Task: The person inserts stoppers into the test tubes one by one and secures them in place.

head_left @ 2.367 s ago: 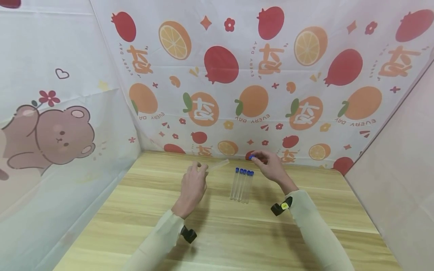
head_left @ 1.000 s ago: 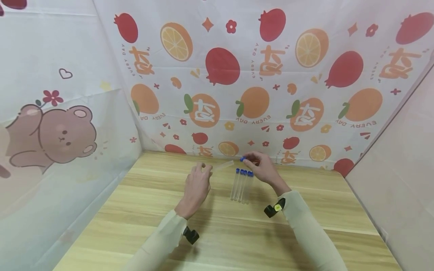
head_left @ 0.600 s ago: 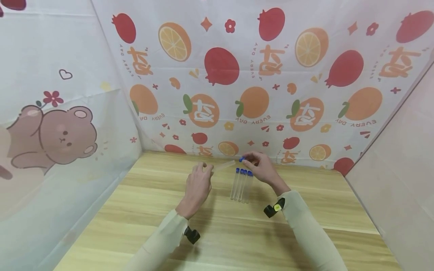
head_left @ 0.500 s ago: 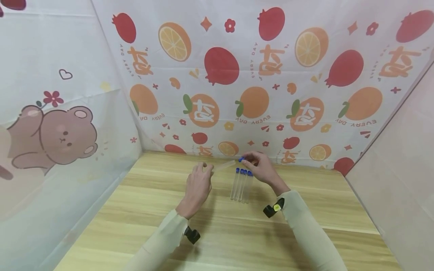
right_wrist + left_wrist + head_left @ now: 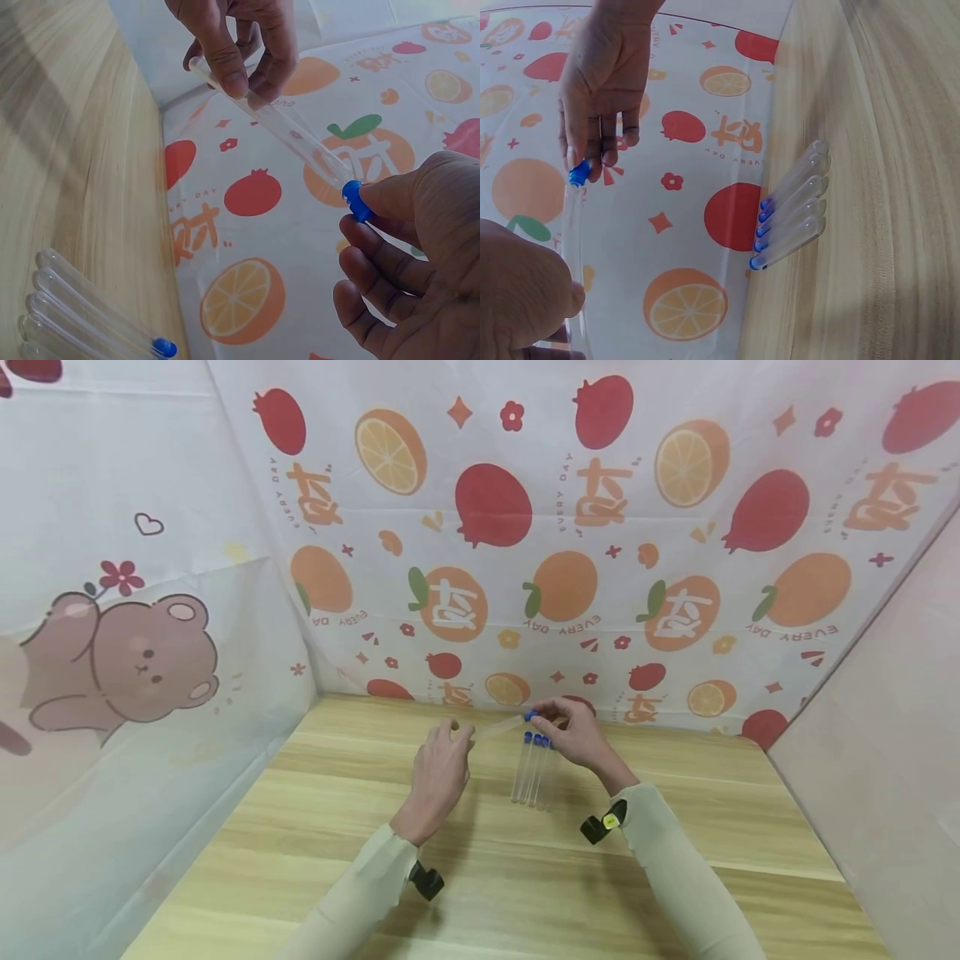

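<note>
My left hand (image 5: pixel 441 772) pinches a clear test tube (image 5: pixel 281 127) near its rounded end, holding it aslant above the table. My right hand (image 5: pixel 576 732) pinches a blue stopper (image 5: pixel 355 201) between thumb and index finger, right at the tube's mouth; its other fingers are loosely curled below. In the left wrist view the stopper (image 5: pixel 578 174) sits in line with the tube's end. Just in front of the right hand, several capped test tubes (image 5: pixel 531 772) lie side by side on the table, blue caps toward the back wall.
The wooden table (image 5: pixel 480 893) meets a fruit-print cloth wall (image 5: pixel 495 593) close behind both hands. A cloth with a bear print (image 5: pixel 142 660) hangs on the left, and a plain pale cloth (image 5: pixel 885 727) on the right.
The right hand has come leftward with the blue stopper, from apart to the tube's open end. The left hand has shifted slightly right with the tube. The lying tubes have stayed put.
</note>
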`<state>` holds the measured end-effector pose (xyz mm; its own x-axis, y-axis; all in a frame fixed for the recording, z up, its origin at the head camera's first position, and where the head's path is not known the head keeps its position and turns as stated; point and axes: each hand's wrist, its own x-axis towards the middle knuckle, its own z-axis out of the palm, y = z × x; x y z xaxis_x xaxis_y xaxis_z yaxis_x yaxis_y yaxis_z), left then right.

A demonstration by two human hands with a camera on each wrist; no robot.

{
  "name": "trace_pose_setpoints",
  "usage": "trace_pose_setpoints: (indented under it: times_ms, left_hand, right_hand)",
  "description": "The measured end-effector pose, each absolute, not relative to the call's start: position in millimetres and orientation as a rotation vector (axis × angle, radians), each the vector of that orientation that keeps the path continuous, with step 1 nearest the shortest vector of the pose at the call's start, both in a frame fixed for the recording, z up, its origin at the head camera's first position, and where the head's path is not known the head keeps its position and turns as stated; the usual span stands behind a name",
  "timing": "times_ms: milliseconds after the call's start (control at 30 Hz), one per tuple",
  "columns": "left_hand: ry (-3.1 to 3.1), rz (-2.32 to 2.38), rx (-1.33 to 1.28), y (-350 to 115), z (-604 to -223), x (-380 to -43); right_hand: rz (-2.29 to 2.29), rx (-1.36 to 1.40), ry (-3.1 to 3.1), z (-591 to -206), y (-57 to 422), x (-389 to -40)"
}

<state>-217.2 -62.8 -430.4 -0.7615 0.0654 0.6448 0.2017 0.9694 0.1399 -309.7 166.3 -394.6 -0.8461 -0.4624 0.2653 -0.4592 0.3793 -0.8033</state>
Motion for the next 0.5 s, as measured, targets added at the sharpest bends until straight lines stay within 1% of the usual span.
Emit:
trace_pose_setpoints:
  times_ms: [500]
  left_hand:
    - [-2.448,-0.239,-0.206,-64.9,-431.2,-219.5]
  right_hand:
    - [-1.484,-0.882,2.585,-395.2,161.6,-307.7]
